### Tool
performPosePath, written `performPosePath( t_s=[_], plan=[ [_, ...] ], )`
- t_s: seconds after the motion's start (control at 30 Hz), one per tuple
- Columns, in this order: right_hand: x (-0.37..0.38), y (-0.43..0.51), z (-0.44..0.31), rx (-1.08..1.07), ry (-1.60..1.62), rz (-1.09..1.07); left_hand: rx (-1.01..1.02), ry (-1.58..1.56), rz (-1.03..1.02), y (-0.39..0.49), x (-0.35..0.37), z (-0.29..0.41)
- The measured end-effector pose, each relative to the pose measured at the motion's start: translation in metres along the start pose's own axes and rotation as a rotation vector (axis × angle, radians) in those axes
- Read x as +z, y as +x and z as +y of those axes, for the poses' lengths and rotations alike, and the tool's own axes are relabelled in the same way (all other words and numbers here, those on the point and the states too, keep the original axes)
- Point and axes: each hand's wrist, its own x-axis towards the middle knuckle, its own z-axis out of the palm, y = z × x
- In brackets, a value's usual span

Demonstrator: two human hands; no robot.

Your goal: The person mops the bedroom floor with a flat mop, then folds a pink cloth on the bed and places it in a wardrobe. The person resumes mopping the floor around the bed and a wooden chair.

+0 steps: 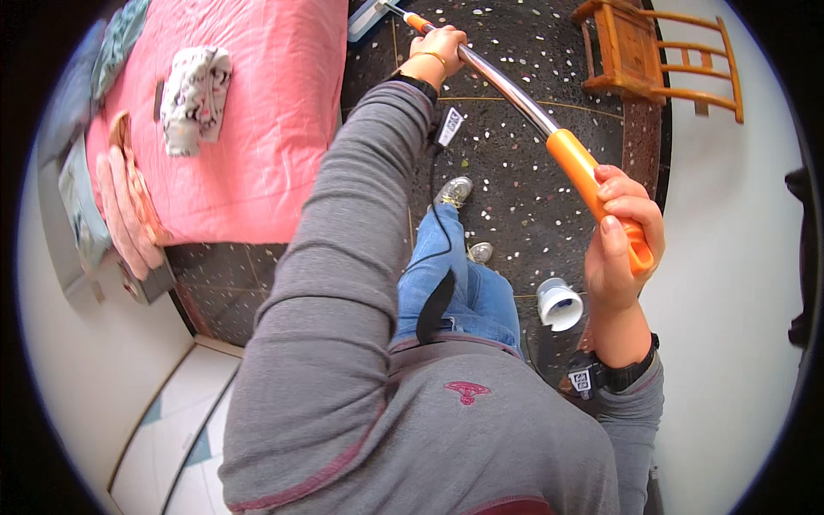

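A shiny metal pole point(512, 93) with orange plastic parts slants across the view from top left to right. My left hand point(439, 55) is closed around its upper part, just below a short orange collar point(417, 23). Lower down, my right hand point(626, 225) grips the thick orange handle point(576, 164) near its end, which has a hanging hole. At the top edge, the pole's far end reaches a light blue and white object point(370, 19), partly cut off, so I cannot tell what it is.
A bed with a pink cover point(270, 129) stands at left, bearing a folded patterned garment point(196, 96) and other clothes. A wooden chair point(627, 48) is at upper right by the white wall. A white plastic tub point(560, 306) sits on the dark speckled floor point(515, 193) beside my legs.
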Motion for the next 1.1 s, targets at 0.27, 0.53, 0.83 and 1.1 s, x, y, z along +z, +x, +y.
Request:
performPosePath(
  t_s=[0.27, 0.53, 0.83, 1.1],
  plan=[
    [-0.056, -0.055, -0.064, 0.055, 0.101, -0.129, 0.159, -0.373, 0.062, -0.128, 0.011, 0.047],
    [-0.187, -0.157, -0.135, 0.064, 0.050, -0.146, 0.154, -0.528, 0.011, -0.249, 0.046, 0.205],
    [-0.269, -0.195, -0.190, 0.007, 0.189, -0.020, 0.137, -0.569, -0.141, -0.280, 0.073, 0.289],
    [-0.227, -0.171, -0.170, -0.033, 0.210, -0.035, -0.091, -0.537, 0.006, -0.309, 0.082, 0.240]
  ],
)
